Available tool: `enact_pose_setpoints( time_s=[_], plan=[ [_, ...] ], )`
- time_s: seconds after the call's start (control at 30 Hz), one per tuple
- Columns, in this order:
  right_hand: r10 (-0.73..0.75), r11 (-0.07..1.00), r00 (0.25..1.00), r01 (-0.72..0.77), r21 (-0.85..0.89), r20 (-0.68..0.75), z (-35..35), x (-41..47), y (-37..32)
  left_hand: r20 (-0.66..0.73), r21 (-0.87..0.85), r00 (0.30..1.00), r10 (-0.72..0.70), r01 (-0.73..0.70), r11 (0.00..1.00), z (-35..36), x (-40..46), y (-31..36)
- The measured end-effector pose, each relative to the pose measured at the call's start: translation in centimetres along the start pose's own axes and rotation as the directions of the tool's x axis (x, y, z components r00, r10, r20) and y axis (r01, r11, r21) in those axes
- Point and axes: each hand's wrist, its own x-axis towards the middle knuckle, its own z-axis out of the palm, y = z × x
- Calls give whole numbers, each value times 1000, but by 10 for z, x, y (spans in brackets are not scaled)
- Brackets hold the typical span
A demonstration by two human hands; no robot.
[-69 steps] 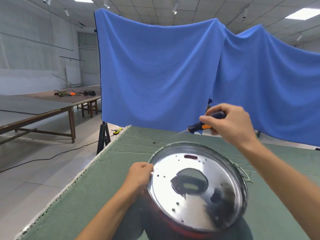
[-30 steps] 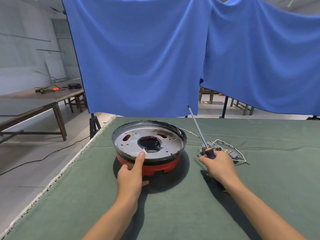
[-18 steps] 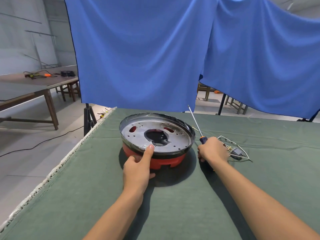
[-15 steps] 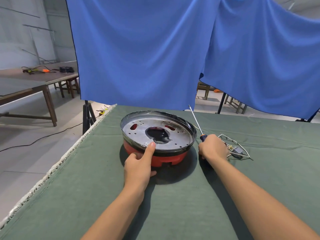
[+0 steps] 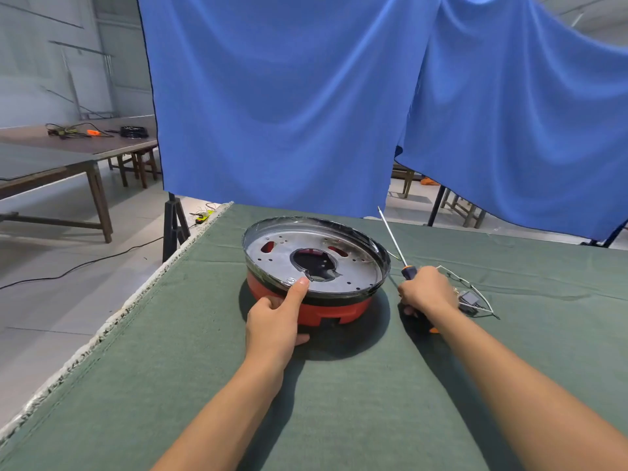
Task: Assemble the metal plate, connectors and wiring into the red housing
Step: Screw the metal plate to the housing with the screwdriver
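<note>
The red housing (image 5: 326, 309) stands on the green cloth, and the round metal plate (image 5: 272, 254) with a dark centre hole lies in its top. My left hand (image 5: 277, 321) holds the housing's near side, thumb pressed on the plate's rim and fingers against the red wall. My right hand (image 5: 426, 294) grips a screwdriver (image 5: 394, 244) by its black and orange handle, the shaft pointing up and away, just right of the housing. The wiring with its small grey connectors (image 5: 470, 297) lies on the cloth behind my right hand.
The green-covered table (image 5: 339, 402) ends at a frayed left edge (image 5: 112, 328). A blue curtain (image 5: 289, 96) hangs behind it on a black stand (image 5: 173, 226). Wooden tables (image 5: 68, 154) with cables stand far left.
The housing, earlier tilted up near my face with the screwdriver raised, now stands flat on the cloth. My right hand came down with the screwdriver and shifted left, close to the housing.
</note>
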Motion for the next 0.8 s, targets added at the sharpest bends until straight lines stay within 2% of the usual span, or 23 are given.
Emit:
enact_pose_setpoints(
  time_s=[0.23,0.4,0.5,0.63,0.7,0.8],
  plan=[
    [28,994,995,-38,101,96,-21,0,11,-8,-14,1000,16,-16,1000,1,2,-2],
    [-68,997,991,72,-24,115,-15,-3,6,-5,-11,1000,13,-13,1000,1,2,-1],
    [-68,993,995,74,-91,68,-13,-6,5,-10,-10,1000,13,-13,1000,1,2,0],
    [-57,992,995,67,-109,85,-11,-7,3,-3,-19,1000,9,-9,1000,1,0,2],
    [-46,998,995,50,-38,93,-10,-5,7,1,-25,1000,-2,2,1000,1,-1,3],
    [-14,950,990,-32,312,143,-8,-4,19,5,-31,1000,-21,21,999,0,-1,4]
  ],
)
